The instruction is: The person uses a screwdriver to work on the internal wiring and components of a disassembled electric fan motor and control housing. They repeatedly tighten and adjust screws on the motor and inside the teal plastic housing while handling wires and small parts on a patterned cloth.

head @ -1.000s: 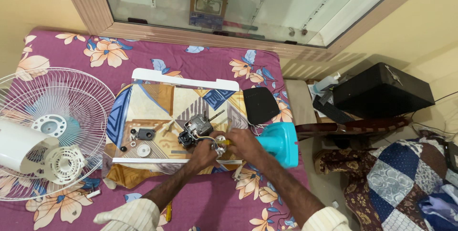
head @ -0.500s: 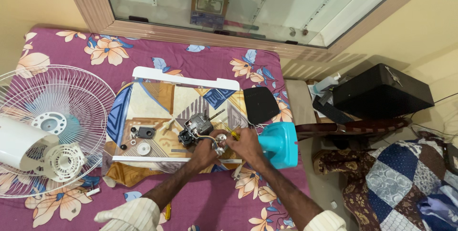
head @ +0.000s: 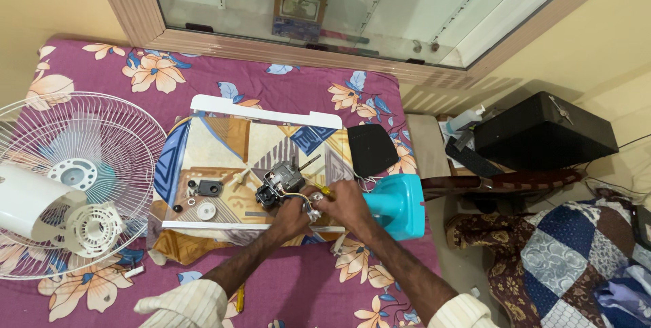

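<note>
While the left hand (head: 293, 214) clasps the fan motor (head: 281, 184), the right hand (head: 344, 202) pinches a yellow-handled screwdriver (head: 324, 191) beside it, near a turquoise housing (head: 397, 205)

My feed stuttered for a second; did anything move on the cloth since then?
Very little. Both hands stay at the fan motor: the left hand steadies it, the right hand keeps a yellow-handled tool by the wires. Teal fan body, wire guard and small parts unmoved.
</note>
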